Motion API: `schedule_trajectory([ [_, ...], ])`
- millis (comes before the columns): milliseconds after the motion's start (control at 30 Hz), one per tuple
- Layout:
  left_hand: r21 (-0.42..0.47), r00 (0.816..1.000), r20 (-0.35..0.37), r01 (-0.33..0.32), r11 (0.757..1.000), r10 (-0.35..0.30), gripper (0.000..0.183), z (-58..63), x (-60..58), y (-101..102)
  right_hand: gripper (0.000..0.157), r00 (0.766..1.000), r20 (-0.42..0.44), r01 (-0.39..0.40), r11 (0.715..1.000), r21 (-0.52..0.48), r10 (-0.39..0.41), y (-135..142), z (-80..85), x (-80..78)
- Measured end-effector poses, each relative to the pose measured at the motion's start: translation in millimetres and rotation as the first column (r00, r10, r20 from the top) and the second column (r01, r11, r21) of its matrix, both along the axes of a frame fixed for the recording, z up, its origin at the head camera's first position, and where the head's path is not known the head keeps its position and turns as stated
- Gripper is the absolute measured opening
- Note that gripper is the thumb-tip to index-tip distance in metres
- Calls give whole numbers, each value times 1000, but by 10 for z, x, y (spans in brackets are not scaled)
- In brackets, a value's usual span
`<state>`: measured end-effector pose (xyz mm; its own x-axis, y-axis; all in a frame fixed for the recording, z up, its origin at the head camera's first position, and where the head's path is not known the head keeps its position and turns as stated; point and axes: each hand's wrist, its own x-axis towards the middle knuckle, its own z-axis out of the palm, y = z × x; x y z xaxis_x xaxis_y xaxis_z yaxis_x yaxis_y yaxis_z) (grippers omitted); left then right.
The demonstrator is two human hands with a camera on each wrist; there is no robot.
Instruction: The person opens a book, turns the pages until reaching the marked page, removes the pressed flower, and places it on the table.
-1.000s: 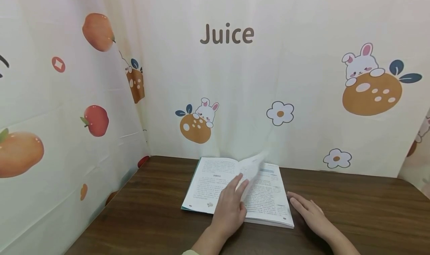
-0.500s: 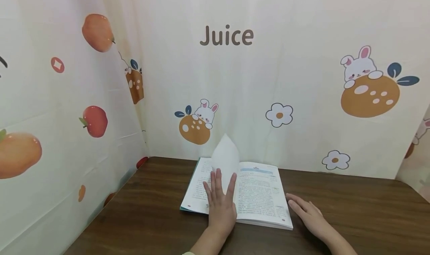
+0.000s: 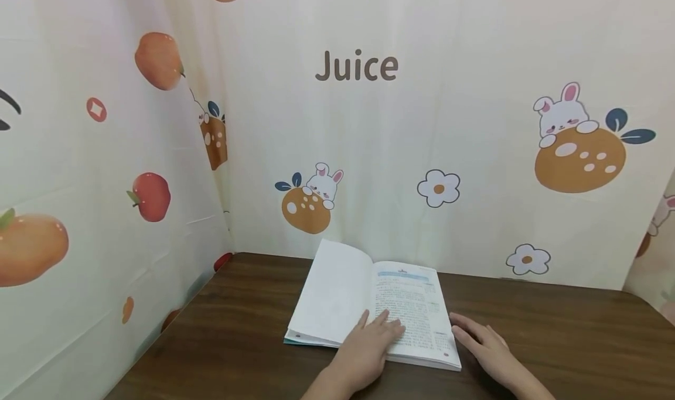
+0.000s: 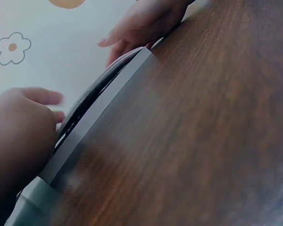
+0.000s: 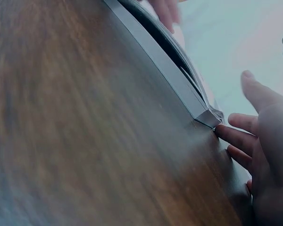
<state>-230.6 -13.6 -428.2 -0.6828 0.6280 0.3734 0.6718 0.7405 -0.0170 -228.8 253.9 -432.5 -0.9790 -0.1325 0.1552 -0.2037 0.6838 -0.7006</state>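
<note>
An open book point(image 3: 408, 306) lies on the table. Its left side shows a blank white page point(image 3: 334, 291), and its right page carries printed text under a blue band. My left hand point(image 3: 367, 347), fingers spread, is over the lower part of the book near the spine, hiding some of the text. In the left wrist view that hand point(image 4: 26, 122) is blurred beside the book's lower edge. My right hand point(image 3: 485, 344) rests on the table at the book's right edge. In the right wrist view its fingertips point(image 5: 221, 131) touch or nearly touch the book's corner.
A dark wooden table point(image 3: 227, 353) spreads on both sides of the book. Right behind it hangs a pale curtain point(image 3: 379, 136) printed with fruit, rabbits, flowers and the word "Juice". Another printed curtain point(image 3: 100, 224) borders the table's left side.
A page that stood raised has turned over to the left and now lies on the left side. My left hand swept left with it, then came back right. The right hand stayed put.
</note>
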Motion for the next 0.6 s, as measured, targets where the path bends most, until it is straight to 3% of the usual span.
schedule_trajectory([
  [100, 7, 996, 93, 6, 1000, -6, 32, -2, 60, 1, 54, 1000, 11, -4, 1000, 30, 4, 5, -29, 14],
  [367, 87, 973, 229, 5, 996, -25, 35, -64, 92, 1, 62, 999, -25, -35, 996, 77, 37, 47, -68, 65],
  [600, 129, 967, 255, -19, 991, -15, 37, -45, 41, -3, 65, 995, -44, -90, 994, 64, 93, 63, -49, 18],
])
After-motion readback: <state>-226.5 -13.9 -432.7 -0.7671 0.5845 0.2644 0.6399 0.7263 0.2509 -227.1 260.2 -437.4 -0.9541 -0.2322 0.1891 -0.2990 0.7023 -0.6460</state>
